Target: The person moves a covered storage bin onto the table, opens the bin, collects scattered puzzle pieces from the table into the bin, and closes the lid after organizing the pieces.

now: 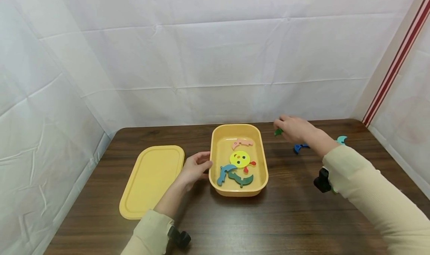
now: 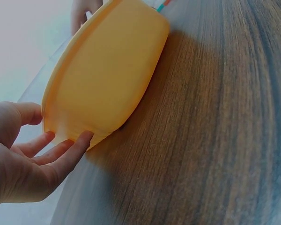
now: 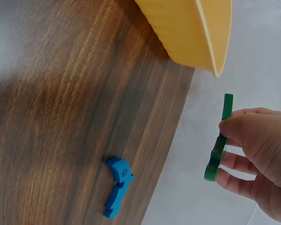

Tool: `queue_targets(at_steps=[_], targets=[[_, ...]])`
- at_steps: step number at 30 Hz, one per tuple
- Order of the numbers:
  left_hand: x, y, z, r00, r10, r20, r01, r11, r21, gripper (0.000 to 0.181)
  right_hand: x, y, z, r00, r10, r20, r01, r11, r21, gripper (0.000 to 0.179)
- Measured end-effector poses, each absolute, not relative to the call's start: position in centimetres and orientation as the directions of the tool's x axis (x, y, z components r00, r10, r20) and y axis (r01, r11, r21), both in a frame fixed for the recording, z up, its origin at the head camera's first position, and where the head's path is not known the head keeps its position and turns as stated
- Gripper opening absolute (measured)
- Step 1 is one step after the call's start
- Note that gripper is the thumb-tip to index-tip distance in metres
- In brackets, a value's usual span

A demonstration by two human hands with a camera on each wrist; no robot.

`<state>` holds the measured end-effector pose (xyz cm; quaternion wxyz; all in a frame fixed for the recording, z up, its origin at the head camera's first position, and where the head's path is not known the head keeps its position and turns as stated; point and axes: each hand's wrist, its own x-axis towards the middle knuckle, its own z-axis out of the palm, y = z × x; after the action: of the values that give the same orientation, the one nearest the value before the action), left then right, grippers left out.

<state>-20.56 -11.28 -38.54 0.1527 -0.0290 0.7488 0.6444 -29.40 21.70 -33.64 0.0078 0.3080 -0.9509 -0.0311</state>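
A yellow plastic box (image 1: 220, 145) stands on the table, with flat toy pieces inside: a pink piece (image 1: 242, 142), a round yellow face piece (image 1: 240, 159) with red-tipped parts, a blue piece (image 1: 222, 174) and a dark green piece (image 1: 242, 180). My left hand (image 1: 195, 168) touches the box's left outer wall with its fingertips, fingers loosely spread, as the left wrist view shows. Beyond the box's right side, my right hand (image 1: 295, 129) is raised and pinches a thin green toy piece (image 3: 216, 152) between thumb and fingers.
A yellow lid (image 1: 152, 176) lies flat to the left of the box. Under the right forearm lies a bright blue piece (image 3: 117, 187), with a teal piece (image 1: 341, 139) farther right. The forearm partly hides that area. A white sheet (image 1: 215, 61) hangs behind the table.
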Motion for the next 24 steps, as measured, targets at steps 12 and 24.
queue_targets(at_steps=[12,24], targets=[[-20.3,-11.3,-38.2,-0.950,0.157,-0.270,-0.243,0.169,0.955,0.045,-29.8,19.8,-33.5,-0.804,-0.594,0.009,-0.593,0.803,0.055,0.014],[-22.3,-11.8,-41.2,-0.955,0.135,-0.264,-0.243,0.155,0.958,0.043,-30.1,17.9,-33.4,-0.795,-0.607,-0.001,-0.606,0.793,0.064,0.009]])
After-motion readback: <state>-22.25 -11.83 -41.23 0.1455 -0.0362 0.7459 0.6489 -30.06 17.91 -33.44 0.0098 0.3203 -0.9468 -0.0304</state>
